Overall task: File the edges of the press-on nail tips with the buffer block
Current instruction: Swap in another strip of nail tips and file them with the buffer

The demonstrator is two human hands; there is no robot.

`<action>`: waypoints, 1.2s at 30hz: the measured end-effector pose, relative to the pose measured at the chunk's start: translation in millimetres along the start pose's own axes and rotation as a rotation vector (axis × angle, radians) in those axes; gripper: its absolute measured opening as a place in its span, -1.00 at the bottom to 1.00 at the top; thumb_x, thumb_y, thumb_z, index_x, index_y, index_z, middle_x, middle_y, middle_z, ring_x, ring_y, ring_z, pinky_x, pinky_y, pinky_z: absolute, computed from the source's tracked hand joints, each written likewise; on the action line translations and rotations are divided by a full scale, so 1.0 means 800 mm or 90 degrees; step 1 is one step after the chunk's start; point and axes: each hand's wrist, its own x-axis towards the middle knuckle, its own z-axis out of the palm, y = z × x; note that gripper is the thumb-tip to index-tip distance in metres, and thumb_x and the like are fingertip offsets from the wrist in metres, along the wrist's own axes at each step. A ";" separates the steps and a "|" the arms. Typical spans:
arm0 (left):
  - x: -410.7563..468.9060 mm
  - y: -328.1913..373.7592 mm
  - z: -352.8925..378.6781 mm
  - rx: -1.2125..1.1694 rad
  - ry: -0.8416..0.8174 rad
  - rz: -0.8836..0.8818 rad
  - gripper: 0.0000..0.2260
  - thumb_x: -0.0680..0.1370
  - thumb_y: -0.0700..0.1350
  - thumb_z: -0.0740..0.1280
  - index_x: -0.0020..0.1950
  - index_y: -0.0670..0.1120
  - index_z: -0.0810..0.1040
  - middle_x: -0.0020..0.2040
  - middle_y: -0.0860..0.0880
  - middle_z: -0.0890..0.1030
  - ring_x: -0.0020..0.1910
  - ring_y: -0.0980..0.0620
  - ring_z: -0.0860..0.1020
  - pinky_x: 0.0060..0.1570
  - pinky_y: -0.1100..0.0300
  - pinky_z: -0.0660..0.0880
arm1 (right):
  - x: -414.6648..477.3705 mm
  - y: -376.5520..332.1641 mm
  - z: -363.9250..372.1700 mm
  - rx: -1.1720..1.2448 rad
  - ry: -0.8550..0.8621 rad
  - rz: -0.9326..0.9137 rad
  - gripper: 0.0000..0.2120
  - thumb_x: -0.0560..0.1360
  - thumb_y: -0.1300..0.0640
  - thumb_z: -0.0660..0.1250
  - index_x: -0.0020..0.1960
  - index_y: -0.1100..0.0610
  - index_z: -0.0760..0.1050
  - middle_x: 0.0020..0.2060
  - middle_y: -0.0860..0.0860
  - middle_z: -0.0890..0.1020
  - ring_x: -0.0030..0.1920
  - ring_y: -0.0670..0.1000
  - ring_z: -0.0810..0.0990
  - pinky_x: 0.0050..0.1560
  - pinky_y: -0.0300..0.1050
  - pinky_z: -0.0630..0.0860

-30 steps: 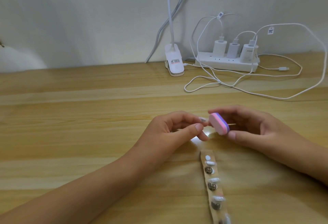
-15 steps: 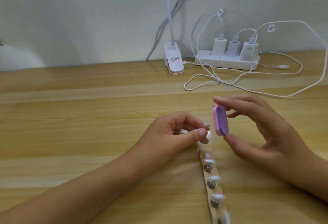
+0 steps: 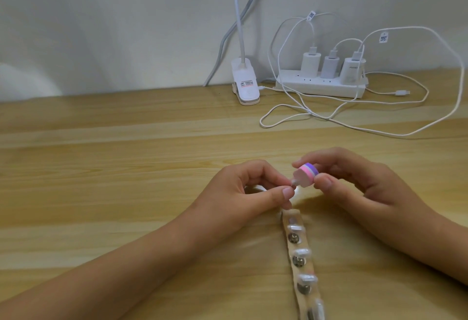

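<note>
My left hand [image 3: 243, 190] pinches a small pale press-on nail tip [image 3: 370, 182] between thumb and forefinger, just above the wooden table. My right hand [image 3: 359, 183] holds a small pink and purple buffer block [image 3: 382, 174] between thumb and fingers. The block's pale flat face touches the nail tip from the right. A tan strip [image 3: 302, 266] lies on the table below both hands, carrying several pearly nail tips and metal studs.
At the back stands a white clip lamp base [image 3: 67, 86] with its gooseneck rising out of view. A white power strip [image 3: 321, 86] with three chargers sits right of it. White cables [image 3: 354, 122] loop over the table's far right side.
My right hand dropped and turned the buffer block from upright to flat-face-forward, bringing it against the nail tip. My left hand stayed nearly in place.
</note>
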 end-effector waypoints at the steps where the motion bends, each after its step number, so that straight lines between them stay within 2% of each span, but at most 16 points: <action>1: 0.000 0.000 0.000 0.000 0.002 0.003 -0.92 0.48 -0.11 0.47 -0.17 0.07 0.64 -0.25 0.03 0.70 -0.19 0.17 0.62 -0.06 0.33 0.49 | 0.001 0.000 0.000 0.025 -0.011 0.019 -0.81 0.51 -0.15 0.32 0.09 -0.15 0.57 -0.02 -0.21 0.68 0.03 -0.18 0.65 0.01 -0.43 0.47; 3: 0.000 0.001 0.001 -0.007 0.007 0.005 -0.97 0.45 -0.09 0.46 -0.17 0.03 0.63 -0.26 0.03 0.70 -0.20 0.18 0.62 -0.06 0.33 0.49 | 0.001 0.001 0.000 0.053 -0.016 0.037 -0.79 0.48 -0.17 0.35 0.08 -0.17 0.58 -0.02 -0.18 0.68 0.04 -0.15 0.65 0.00 -0.40 0.49; 7: 0.000 0.001 0.001 -0.002 0.004 0.004 -0.96 0.47 -0.14 0.46 -0.13 -0.07 0.64 -0.25 -0.02 0.70 -0.21 0.16 0.65 -0.09 0.35 0.52 | 0.000 -0.001 -0.002 -0.037 -0.011 -0.055 -0.72 0.48 -0.02 0.35 0.18 -0.02 0.56 0.07 -0.14 0.65 0.10 -0.03 0.62 0.05 -0.20 0.52; 10: 0.000 0.001 0.000 -0.001 0.007 0.001 -0.96 0.49 -0.18 0.46 -0.14 -0.05 0.64 -0.26 -0.01 0.69 -0.21 0.15 0.63 -0.10 0.34 0.51 | 0.001 0.001 -0.002 -0.025 -0.002 -0.024 -0.71 0.47 -0.03 0.40 0.18 -0.05 0.56 0.09 -0.15 0.64 0.11 -0.01 0.60 0.05 -0.10 0.53; 14: 0.000 0.003 0.002 -0.009 0.009 0.010 -0.94 0.43 -0.09 0.47 -0.16 -0.03 0.62 -0.24 -0.01 0.69 -0.21 0.15 0.64 -0.13 0.36 0.51 | 0.001 0.000 0.001 -0.108 -0.003 -0.128 -0.68 0.48 0.02 0.37 0.21 0.06 0.54 0.08 -0.13 0.63 0.12 0.01 0.60 0.03 -0.18 0.50; 18: 0.001 0.000 0.000 0.000 0.022 -0.004 -0.96 0.44 -0.08 0.48 -0.18 0.03 0.64 -0.26 0.02 0.68 -0.20 0.11 0.65 -0.11 0.33 0.51 | 0.001 0.004 0.000 -0.109 0.019 -0.071 -0.69 0.46 -0.05 0.35 0.19 -0.03 0.52 0.07 -0.18 0.62 0.13 -0.04 0.59 0.05 -0.15 0.51; 22: 0.001 0.000 0.000 0.006 0.014 0.003 -0.96 0.46 -0.11 0.46 -0.17 0.01 0.63 -0.25 0.00 0.70 -0.21 0.13 0.64 -0.09 0.32 0.52 | -0.002 0.006 0.000 -0.150 0.014 -0.123 -0.69 0.47 -0.02 0.37 0.19 0.00 0.51 0.09 -0.17 0.61 0.14 -0.03 0.59 0.04 -0.20 0.51; 25: 0.000 0.002 0.000 0.008 0.019 -0.003 -0.96 0.45 -0.07 0.47 -0.16 0.04 0.63 -0.23 0.03 0.70 -0.19 0.16 0.63 -0.07 0.32 0.49 | 0.001 0.006 -0.002 -0.019 0.036 -0.006 -0.74 0.46 -0.06 0.38 0.12 -0.02 0.52 0.02 -0.10 0.68 0.09 -0.06 0.64 0.04 -0.18 0.54; 28: 0.000 0.004 0.001 0.021 0.021 -0.009 -0.93 0.42 0.00 0.46 -0.12 0.08 0.63 -0.23 0.09 0.69 -0.19 0.17 0.63 -0.03 0.24 0.46 | 0.004 0.000 -0.004 0.166 0.077 0.068 -0.70 0.52 -0.08 0.25 0.06 0.13 0.51 -0.12 0.08 0.72 -0.07 0.00 0.70 -0.04 -0.21 0.56; 31: 0.000 0.005 0.002 0.028 0.023 -0.006 -0.91 0.42 0.01 0.46 -0.10 0.08 0.63 -0.22 0.09 0.69 -0.19 0.17 0.63 -0.02 0.20 0.45 | 0.004 -0.001 -0.004 0.175 0.073 0.078 -0.66 0.53 -0.10 0.23 0.04 0.17 0.50 -0.10 0.09 0.72 -0.09 -0.01 0.69 -0.08 -0.17 0.58; 34: 0.000 0.005 0.002 0.036 0.029 -0.007 -0.92 0.43 0.02 0.45 -0.11 0.09 0.63 -0.21 0.08 0.69 -0.17 0.13 0.62 0.02 0.04 0.50 | 0.002 -0.002 -0.005 0.125 0.064 0.055 -0.67 0.51 -0.21 0.31 0.03 0.05 0.57 -0.03 0.02 0.65 -0.06 0.01 0.62 -0.02 -0.10 0.56; 36: 0.000 0.005 0.002 0.043 0.029 -0.004 -0.93 0.44 0.03 0.44 -0.11 0.10 0.63 -0.21 0.07 0.70 -0.15 0.09 0.62 0.07 -0.07 0.51 | 0.001 -0.004 -0.005 0.127 0.066 0.037 -0.72 0.49 -0.22 0.34 0.02 -0.03 0.58 -0.06 0.00 0.64 -0.06 -0.03 0.62 -0.02 -0.17 0.55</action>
